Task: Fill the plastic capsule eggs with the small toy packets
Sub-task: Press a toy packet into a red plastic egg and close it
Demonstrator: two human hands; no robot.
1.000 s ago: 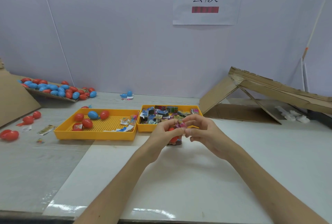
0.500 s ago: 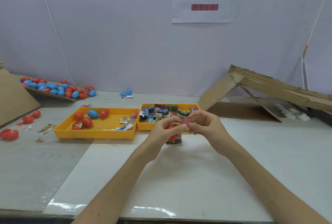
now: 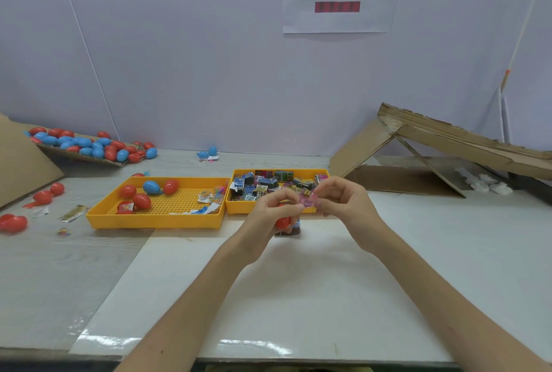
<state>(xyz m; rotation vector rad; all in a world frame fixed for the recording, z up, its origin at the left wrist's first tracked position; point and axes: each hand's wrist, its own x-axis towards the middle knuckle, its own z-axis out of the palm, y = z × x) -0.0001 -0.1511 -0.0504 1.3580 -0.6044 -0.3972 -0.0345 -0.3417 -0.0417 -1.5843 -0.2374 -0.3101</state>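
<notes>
Both hands raised slightly vs. earlier. Left hand (image 3: 270, 210) grips red egg (image 3: 283, 221); right hand (image 3: 343, 203) pinches pink packet (image 3: 307, 201) just above egg, near packet tray (image 3: 239, 207).

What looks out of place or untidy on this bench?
Several red eggs and a loose packet lie on the table left of the yellow tray, outside any container. A torn cardboard box sags open at right. Both hands work normally.

Red capsule egg (image 3: 283, 221) in left hand (image 3: 270, 212), pink packet (image 3: 307, 201) pinched above.
</notes>
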